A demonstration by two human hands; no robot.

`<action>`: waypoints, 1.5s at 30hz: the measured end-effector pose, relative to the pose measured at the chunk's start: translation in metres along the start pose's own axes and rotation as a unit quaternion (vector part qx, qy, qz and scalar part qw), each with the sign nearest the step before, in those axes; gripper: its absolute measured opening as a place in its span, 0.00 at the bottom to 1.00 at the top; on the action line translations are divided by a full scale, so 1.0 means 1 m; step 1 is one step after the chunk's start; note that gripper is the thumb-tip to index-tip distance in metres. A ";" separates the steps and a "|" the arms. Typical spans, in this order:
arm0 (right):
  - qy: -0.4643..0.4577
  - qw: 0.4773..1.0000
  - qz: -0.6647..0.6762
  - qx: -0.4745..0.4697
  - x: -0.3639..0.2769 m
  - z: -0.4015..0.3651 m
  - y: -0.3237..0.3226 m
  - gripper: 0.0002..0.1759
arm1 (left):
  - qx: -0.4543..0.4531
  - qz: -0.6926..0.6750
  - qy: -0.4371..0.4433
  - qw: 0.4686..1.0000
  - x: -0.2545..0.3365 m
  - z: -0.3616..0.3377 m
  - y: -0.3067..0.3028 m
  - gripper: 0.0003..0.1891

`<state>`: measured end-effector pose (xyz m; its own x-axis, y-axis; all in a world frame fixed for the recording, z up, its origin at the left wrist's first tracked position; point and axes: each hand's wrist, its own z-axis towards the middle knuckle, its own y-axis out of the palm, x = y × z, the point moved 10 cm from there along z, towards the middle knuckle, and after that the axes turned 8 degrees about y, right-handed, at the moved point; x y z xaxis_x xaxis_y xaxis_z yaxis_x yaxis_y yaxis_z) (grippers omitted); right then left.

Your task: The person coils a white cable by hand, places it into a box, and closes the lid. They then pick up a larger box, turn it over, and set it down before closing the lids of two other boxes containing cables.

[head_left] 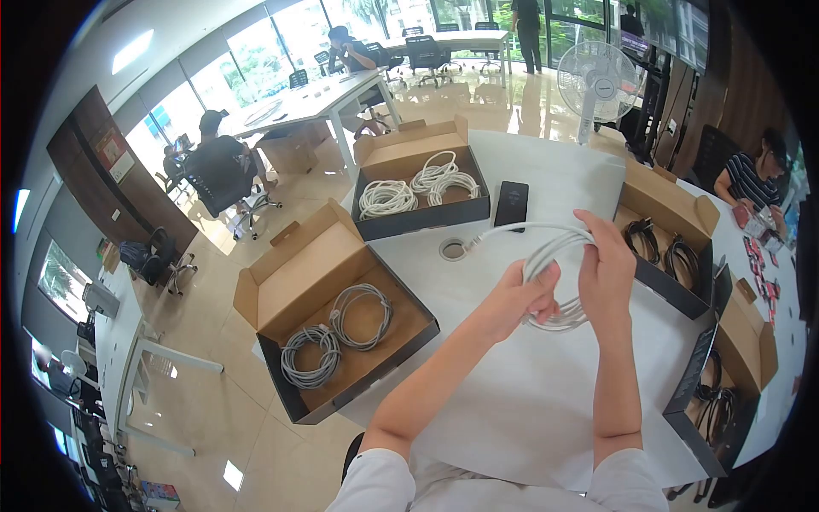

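Note:
A looped white cable (546, 252) hangs above the table between my two hands. My left hand (533, 294) has its fingers curled around the left side of the coil. On the coil's right side, my right hand (607, 264) grips the loops with bent fingers. One loose end with a plug (471, 245) sticks out to the left, over the table near a round cable hole (451, 249). Part of the coil is hidden behind my fingers. Beyond the coil lies a black phone (512, 205) on the white table (478, 384).
Open boxes surround the table: one box (426, 222) with white cable coils, another box (367, 384) with grey coils, and two at right (674, 292) (695, 431) with black cables. A white fan (600, 81) stands behind. Other people sit farther off, one at right.

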<state>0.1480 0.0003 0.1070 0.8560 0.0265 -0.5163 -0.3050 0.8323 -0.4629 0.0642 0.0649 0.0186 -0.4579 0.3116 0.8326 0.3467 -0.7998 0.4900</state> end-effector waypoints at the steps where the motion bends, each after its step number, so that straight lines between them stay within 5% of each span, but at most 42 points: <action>1: -0.008 1.000 -0.020 0.002 -0.001 -0.002 0.005 0.30 | 0.010 -0.013 -0.021 1.000 -0.002 0.000 -0.003 0.13; 8: 0.032 0.986 -0.122 -0.105 0.002 -0.016 0.048 0.40 | 0.037 0.037 -0.124 0.991 -0.005 -0.009 -0.027 0.16; 17: -0.096 0.992 -0.003 -0.087 -0.028 -0.014 0.042 0.46 | 0.020 0.061 -0.127 0.990 0.012 -0.013 -0.027 0.15; 23: 0.065 0.952 0.163 -0.253 0.004 -0.012 0.047 0.36 | 0.017 0.021 -0.112 0.993 0.019 -0.013 -0.030 0.14; 29: 0.139 0.883 0.347 -0.284 0.013 -0.010 0.047 0.26 | 0.021 -0.048 -0.096 0.994 0.020 -0.012 -0.029 0.14; 38: 0.211 0.831 0.498 -0.130 0.029 -0.005 0.052 0.19 | 0.042 -0.059 -0.075 0.995 0.027 -0.011 -0.032 0.15; 45: 0.092 0.957 0.273 0.024 0.025 -0.006 0.030 0.24 | 0.047 -0.042 -0.066 0.996 0.022 -0.011 -0.025 0.15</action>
<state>0.1576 0.0229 0.0763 0.4860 0.3708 -0.7914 -0.6623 0.7471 -0.0566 0.0367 0.0862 0.0217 -0.3794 0.4447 0.8114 0.3898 -0.7185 0.5761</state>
